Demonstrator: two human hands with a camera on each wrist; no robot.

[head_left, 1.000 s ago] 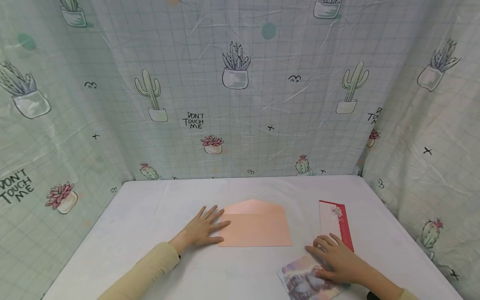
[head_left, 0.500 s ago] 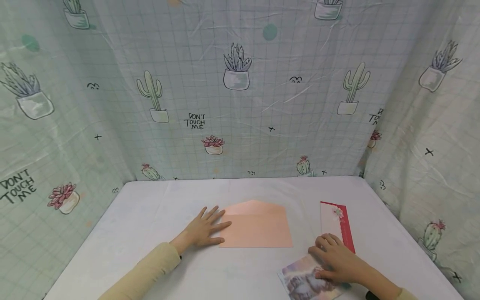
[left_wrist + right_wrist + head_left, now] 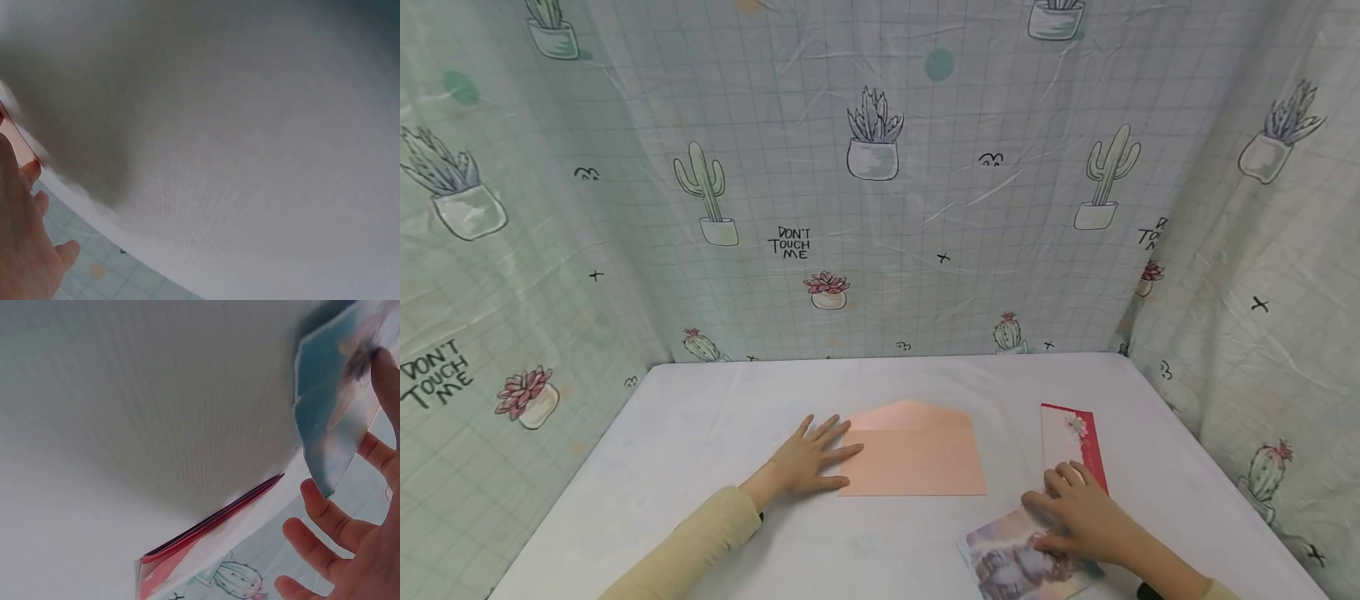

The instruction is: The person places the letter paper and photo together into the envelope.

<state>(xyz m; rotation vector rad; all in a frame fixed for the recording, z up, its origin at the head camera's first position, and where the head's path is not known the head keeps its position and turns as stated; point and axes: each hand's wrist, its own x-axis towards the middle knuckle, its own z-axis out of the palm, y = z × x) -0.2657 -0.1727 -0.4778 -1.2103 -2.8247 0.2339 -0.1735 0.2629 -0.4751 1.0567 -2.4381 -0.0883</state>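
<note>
A peach envelope (image 3: 913, 462) lies on the table with its pointed flap unfolded toward the back. My left hand (image 3: 808, 462) rests flat at its left edge, fingers spread, the tips over the paper. At the front right, my right hand (image 3: 1090, 517) grips a card with a soft purple and pink picture (image 3: 1011, 558) by its upper right edge. In the right wrist view the thumb lies on the face of the card (image 3: 331, 394), and the index finger reaches behind its edge. Just beyond that hand lies a red and white card (image 3: 1063, 433) with a flower, its near end partly covered.
A white cloth covers the table (image 3: 760, 392). Behind it and along both sides hangs a curtain (image 3: 925, 208) printed with cacti. The red and white card looks slightly raised or folded in the right wrist view.
My right hand has shifted slightly right and away from me, and the picture card has moved a little right with it. The left hand and the envelope stay put.
</note>
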